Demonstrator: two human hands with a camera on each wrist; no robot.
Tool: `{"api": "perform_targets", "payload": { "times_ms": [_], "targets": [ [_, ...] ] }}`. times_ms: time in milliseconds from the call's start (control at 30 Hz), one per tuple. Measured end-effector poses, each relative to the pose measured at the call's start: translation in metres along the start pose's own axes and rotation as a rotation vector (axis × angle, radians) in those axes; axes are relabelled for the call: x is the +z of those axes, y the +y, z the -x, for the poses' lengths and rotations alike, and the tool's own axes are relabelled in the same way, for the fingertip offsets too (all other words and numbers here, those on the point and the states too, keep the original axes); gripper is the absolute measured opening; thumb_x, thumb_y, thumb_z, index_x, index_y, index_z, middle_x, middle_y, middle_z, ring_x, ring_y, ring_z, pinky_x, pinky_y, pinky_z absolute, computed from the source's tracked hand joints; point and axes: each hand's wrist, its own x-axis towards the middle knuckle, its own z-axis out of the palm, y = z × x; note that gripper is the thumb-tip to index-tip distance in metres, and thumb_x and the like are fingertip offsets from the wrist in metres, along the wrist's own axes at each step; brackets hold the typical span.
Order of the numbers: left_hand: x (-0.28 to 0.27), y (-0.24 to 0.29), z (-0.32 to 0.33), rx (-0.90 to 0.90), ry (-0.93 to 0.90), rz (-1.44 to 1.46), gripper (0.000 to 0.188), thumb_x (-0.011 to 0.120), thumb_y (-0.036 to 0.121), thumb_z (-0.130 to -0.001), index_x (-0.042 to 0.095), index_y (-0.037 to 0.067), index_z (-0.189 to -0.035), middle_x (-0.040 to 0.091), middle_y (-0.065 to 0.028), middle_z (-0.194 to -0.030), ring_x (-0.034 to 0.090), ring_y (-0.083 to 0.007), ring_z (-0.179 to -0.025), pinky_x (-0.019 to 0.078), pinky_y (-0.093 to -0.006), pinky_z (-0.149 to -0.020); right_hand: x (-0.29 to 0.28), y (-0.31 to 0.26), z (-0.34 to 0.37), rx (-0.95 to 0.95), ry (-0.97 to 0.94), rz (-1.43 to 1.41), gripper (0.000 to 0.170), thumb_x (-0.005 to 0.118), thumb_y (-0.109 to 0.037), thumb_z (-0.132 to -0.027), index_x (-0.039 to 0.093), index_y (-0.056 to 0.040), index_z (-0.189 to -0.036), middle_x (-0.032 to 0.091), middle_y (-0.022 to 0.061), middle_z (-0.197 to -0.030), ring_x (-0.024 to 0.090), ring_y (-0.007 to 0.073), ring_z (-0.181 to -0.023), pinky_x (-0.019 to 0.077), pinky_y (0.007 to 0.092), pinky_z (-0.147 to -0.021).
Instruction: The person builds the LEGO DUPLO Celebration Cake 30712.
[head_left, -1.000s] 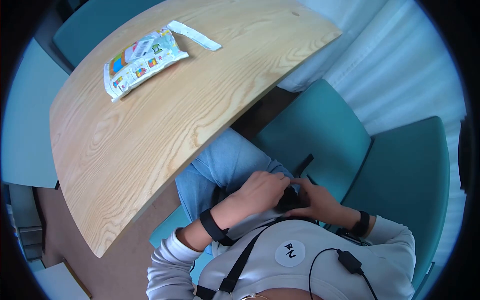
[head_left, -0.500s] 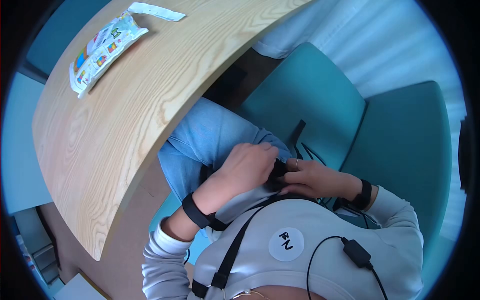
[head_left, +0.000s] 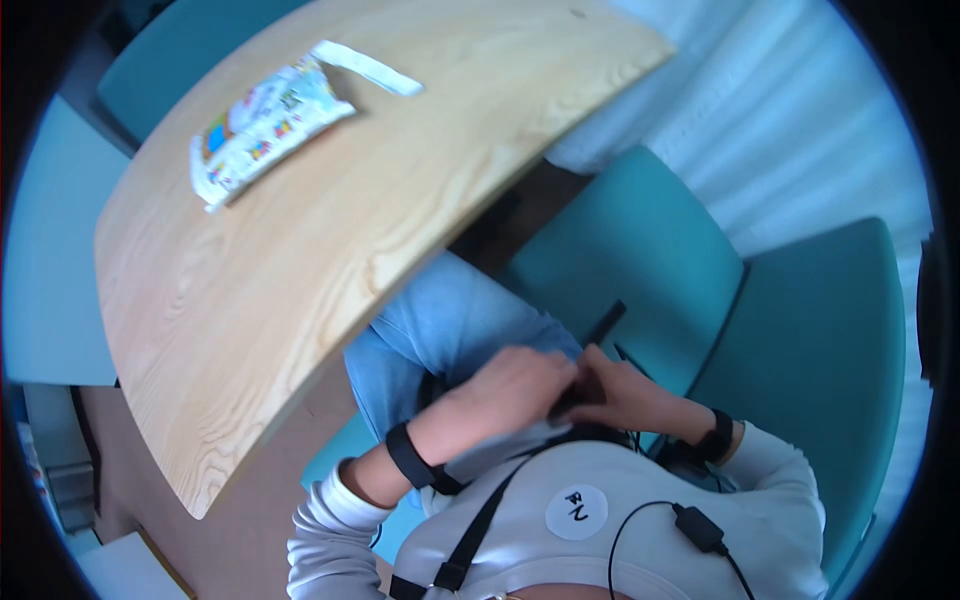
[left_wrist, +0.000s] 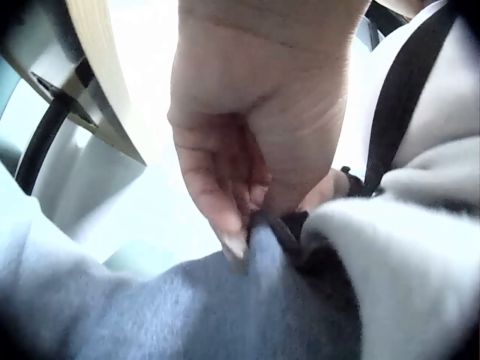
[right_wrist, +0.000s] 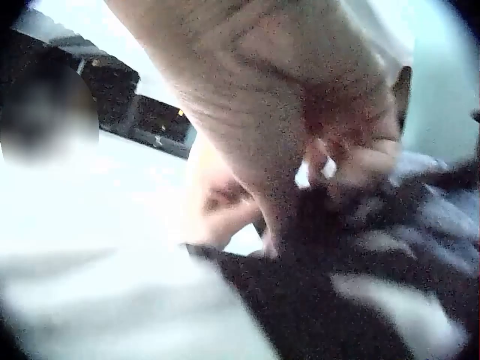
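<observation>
Both hands are together at the person's lap, over the jeans [head_left: 450,305]. The left hand [head_left: 505,390] has its fingers curled and pinches a dark fabric edge of a black strap [left_wrist: 285,234] by the waist. Close beside it, the right hand [head_left: 645,400] curls its fingers and thumb around the dark strap material, which shows as a broad black band in the right wrist view. Much of what lies between the hands is hidden by the fingers, and the head view is blurred there.
A wooden table [head_left: 270,290] bears a white printed packet [head_left: 265,125] and a torn white strip [head_left: 370,68]. Teal chairs [head_left: 620,250] stand at the right. A black strap end [head_left: 606,322] lies on the seat. A cable [head_left: 640,510] hangs on the white top.
The head view shifted down to the table and back again. Both hands stay together at the lap with small finger movements; the left hand is blurred now. The packet has not moved on the table.
</observation>
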Motion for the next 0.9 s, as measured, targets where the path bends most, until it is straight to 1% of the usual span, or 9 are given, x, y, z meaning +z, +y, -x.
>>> {"api": "perform_targets", "payload": {
  "times_ms": [67, 133, 167, 267, 367, 500, 633, 767, 900],
  "targets": [
    [-0.009, 0.005, -0.004, 0.020, -0.082, -0.017, 0.010, 0.060, 0.012, -0.079, 0.056, 0.004, -0.085, 0.059, -0.0136, -0.079, 0.060, -0.0349, -0.070, 0.0464, -0.0446, -0.060, -0.027, -0.020, -0.014, 0.053, -0.142, 0.002, 0.052, 0.073, -0.044, -0.079, 0.050, -0.0007, -0.096, 0.062, 0.0195, -0.089, 0.060, 0.0404, -0.080, 0.0467, 0.0426, -0.067],
    [-0.029, 0.016, -0.010, 0.080, -0.078, -0.084, 0.012, 0.061, 0.015, -0.082, 0.055, 0.004, -0.085, 0.058, -0.0122, -0.077, 0.060, -0.0317, -0.067, 0.0461, -0.0413, -0.054, -0.063, -0.048, -0.034, -0.195, -0.493, 0.433, 0.056, 0.072, -0.050, -0.078, 0.052, 0.0005, -0.091, 0.062, 0.0202, -0.085, 0.061, 0.0403, -0.081, 0.0467, 0.0419, -0.066],
    [-0.049, 0.024, -0.012, 0.068, -0.054, -0.121, 0.012, 0.061, 0.015, -0.082, 0.055, 0.004, -0.085, 0.058, -0.0122, -0.077, 0.060, -0.0317, -0.067, 0.0461, -0.0413, -0.054, -0.078, -0.068, -0.042, -0.228, -0.488, 0.466, 0.056, 0.072, -0.050, -0.078, 0.052, 0.0005, -0.091, 0.062, 0.0202, -0.085, 0.061, 0.0403, -0.081, 0.0467, 0.0419, -0.066],
    [-0.116, 0.055, -0.004, 0.085, 0.162, -0.235, 0.013, 0.061, 0.018, -0.083, 0.054, 0.007, -0.082, 0.056, -0.0086, -0.070, 0.059, -0.0290, -0.060, 0.0460, -0.0375, -0.049, -0.110, -0.138, -0.060, -0.537, -0.402, 0.500, 0.058, 0.069, -0.054, -0.078, 0.055, 0.0009, -0.090, 0.062, 0.0210, -0.083, 0.061, 0.0401, -0.080, 0.0470, 0.0418, -0.067],
    [-0.179, 0.075, 0.015, -0.095, 0.465, -0.528, 0.013, 0.065, 0.018, -0.082, 0.057, 0.010, -0.075, 0.054, -0.0055, -0.058, 0.058, -0.0279, -0.052, 0.0443, -0.0341, -0.046, -0.125, -0.195, -0.087, -0.782, -0.198, 0.662, 0.049, 0.069, -0.046, -0.080, 0.058, 0.0003, -0.090, 0.063, 0.0194, -0.078, 0.061, 0.0393, -0.077, 0.0474, 0.0431, -0.066],
    [-0.248, 0.048, 0.028, -0.418, 0.796, -1.036, 0.022, 0.069, 0.018, -0.080, 0.059, 0.005, -0.066, 0.054, -0.0130, -0.054, 0.056, -0.0321, -0.050, 0.0436, -0.0398, -0.047, -0.123, -0.263, -0.156, -1.057, 0.594, 0.764, 0.022, 0.069, -0.025, -0.077, 0.065, -0.0029, -0.077, 0.064, 0.0152, -0.073, 0.064, 0.0351, -0.071, 0.0496, 0.0418, -0.061],
    [-0.297, -0.006, 0.028, -0.703, 0.836, -1.085, 0.022, 0.062, 0.018, -0.081, 0.064, 0.003, -0.065, 0.057, -0.0141, -0.056, 0.057, -0.0326, -0.050, 0.0453, -0.0391, -0.049, -0.111, -0.303, -0.246, -0.874, 0.676, 0.934, 0.008, 0.070, -0.015, -0.072, 0.072, -0.0074, -0.073, 0.067, 0.0124, -0.076, 0.068, 0.0292, -0.074, 0.0519, 0.0390, -0.059],
    [-0.319, -0.018, 0.023, -0.899, 0.706, -1.132, 0.018, 0.056, 0.012, -0.079, 0.067, 0.003, -0.068, 0.061, -0.0140, -0.059, 0.060, -0.0318, -0.055, 0.0476, -0.0390, -0.053, -0.106, -0.318, -0.283, -0.921, 0.627, 0.834, 0.008, 0.069, -0.013, -0.069, 0.069, -0.0047, -0.068, 0.064, 0.0176, -0.069, 0.065, 0.0348, -0.070, 0.0509, 0.0437, -0.063],
    [-0.328, -0.019, 0.023, -1.091, 0.577, -0.785, 0.018, 0.054, 0.011, -0.079, 0.067, 0.002, -0.070, 0.064, -0.0164, -0.066, 0.062, -0.0343, -0.066, 0.0498, -0.0414, -0.061, -0.115, -0.323, -0.286, -0.899, 0.413, 0.846, 0.007, 0.071, -0.011, -0.065, 0.071, -0.0061, -0.070, 0.066, 0.0178, -0.072, 0.066, 0.0350, -0.074, 0.0521, 0.0431, -0.066]
  ]
}}
